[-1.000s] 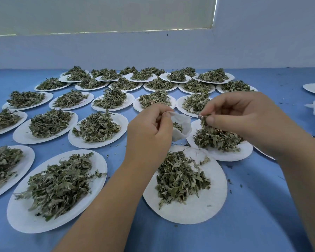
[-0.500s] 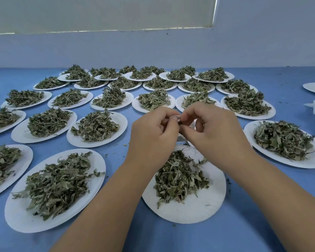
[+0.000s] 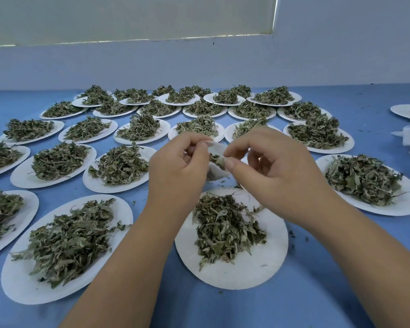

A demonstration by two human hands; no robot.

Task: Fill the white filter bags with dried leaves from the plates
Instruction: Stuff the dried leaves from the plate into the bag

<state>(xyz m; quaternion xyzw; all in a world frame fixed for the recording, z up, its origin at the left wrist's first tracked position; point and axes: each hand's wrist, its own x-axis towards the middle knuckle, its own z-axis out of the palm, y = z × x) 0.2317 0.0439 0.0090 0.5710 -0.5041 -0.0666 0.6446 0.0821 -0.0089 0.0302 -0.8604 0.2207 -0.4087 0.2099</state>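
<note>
Filter bag point(image 3: 214, 175), dried leaves point(image 3: 217, 159) showing in its mouth, held above the nearest plate point(image 3: 234, 273) on the table point(image 3: 317, 292), left hand point(image 3: 178, 166) fingers pinching one edge, right hand point(image 3: 277, 169) thumb and forefinger pinching the other

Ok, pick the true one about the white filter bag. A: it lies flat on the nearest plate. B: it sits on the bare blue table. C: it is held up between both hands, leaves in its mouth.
C: the left hand and right hand pinch the white filter bag above the nearest plate, dried leaves showing in its mouth.
</note>
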